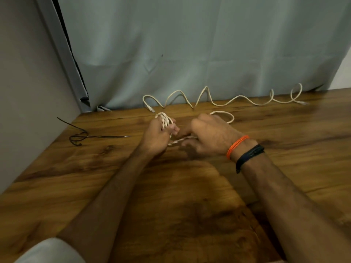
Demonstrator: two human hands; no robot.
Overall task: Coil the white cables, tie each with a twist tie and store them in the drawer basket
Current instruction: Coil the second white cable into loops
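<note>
1. No container showed in the head view; the only bundle was the white cable coil [164, 121], wrapped in several turns around the left hand [158, 136].
2. Left hand's fingers were curled, gripping the coil just above the brown wood-grain tabletop [190, 196].
3. Right hand [208, 138] was fisted over the same cable's free run; one loop [227, 116] stuck out behind its knuckles. The exact pinch point was hidden.
4. Right wrist carried an orange thread band [237, 146] and a black band [248, 155].
5. Surface, left to right: thin black twist tie wire [81, 136] lying loose near the left wall, both hands mid-table, second white cable [218, 99] uncoiled in waves along the back edge.
6. Room: grey wall [28, 73] on the left, pale blue-grey curtain [209, 44] behind the table.
7. Count: two white cables, black wire one or more, cannot tell.
</note>
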